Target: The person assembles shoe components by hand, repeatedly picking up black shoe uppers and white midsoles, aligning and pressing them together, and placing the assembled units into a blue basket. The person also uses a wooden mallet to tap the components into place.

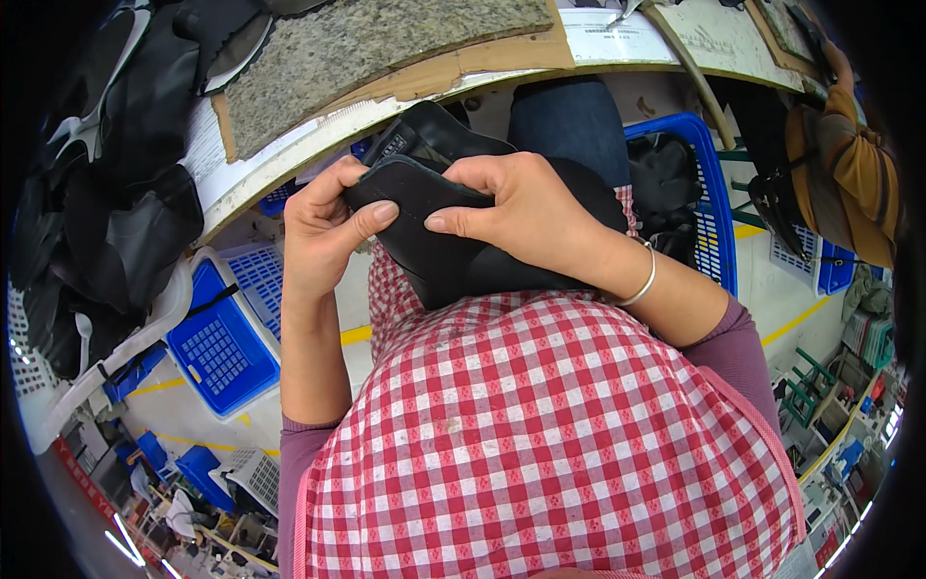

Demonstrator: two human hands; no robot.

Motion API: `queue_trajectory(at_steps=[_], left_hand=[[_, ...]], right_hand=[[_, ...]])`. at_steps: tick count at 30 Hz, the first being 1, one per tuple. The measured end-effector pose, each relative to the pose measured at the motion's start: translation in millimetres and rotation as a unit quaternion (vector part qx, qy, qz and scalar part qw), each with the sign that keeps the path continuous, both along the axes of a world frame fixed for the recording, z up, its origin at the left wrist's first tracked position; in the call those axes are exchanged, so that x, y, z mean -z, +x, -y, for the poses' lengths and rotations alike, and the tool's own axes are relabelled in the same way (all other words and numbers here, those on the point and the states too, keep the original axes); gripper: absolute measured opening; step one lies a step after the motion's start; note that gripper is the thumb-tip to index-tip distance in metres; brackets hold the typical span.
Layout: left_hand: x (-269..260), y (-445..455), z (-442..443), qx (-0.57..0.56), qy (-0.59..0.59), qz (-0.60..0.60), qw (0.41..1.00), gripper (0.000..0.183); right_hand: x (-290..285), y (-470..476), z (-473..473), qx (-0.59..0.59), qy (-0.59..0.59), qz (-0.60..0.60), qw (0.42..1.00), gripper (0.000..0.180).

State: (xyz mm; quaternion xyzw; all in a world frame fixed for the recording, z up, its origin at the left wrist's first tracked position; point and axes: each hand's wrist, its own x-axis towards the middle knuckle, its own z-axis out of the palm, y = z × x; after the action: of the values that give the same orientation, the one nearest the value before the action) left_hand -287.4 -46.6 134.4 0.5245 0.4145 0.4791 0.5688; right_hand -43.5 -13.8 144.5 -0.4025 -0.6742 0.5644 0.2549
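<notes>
A black leather boot upper [441, 250] lies across my lap, over the red-checked apron [499, 362]. My left hand [329, 217] pinches its top edge between thumb and fingers. Just to the right, my right hand [517, 199] grips the same edge, thumb on the outer face and fingers behind. A faint dotted line runs down the leather between my thumbs. Behind the near edge, the lining side shows with a printed label [394, 148]. The fingertips of both hands are partly hidden by the leather.
Ahead is a workbench with a stone slab [405, 47] on cardboard and a hammer [684, 65] with its handle overhanging the edge. Black leather pieces [134, 231] pile at left. A blue basket [723, 217] holds more at right. Blue crates [224, 340] stand left; another person [854, 181] is at far right.
</notes>
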Motion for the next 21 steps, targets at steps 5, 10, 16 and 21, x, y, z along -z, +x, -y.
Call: queue_trajectory(at_steps=[5, 10, 16, 21], left_hand=[[-8.8, -2.2, -4.9, 0.021, -0.019, -0.028, 0.999, 0.018], [-42.8, -15.8, -31.6, 0.15, -0.083, -0.144, 0.975, 0.016], [-54.1, 4.4, -33.1, 0.147, -0.093, -0.229, 0.958, 0.021], [-52.1, 15.4, -20.7, 0.088, -0.056, -0.249, 0.963, 0.023]], right_hand=[[-3.8, 0.5, 2.4, 0.01, 0.012, 0.046, 0.999, 0.024], [-4.2, -1.3, 2.1, 0.023, 0.078, 0.089, 0.993, 0.027], [3.8, -1.7, 2.6, 0.037, 0.275, 0.17, 0.946, 0.033], [11.1, 0.3, 2.6, 0.036, 0.33, 0.171, 0.927, 0.035]])
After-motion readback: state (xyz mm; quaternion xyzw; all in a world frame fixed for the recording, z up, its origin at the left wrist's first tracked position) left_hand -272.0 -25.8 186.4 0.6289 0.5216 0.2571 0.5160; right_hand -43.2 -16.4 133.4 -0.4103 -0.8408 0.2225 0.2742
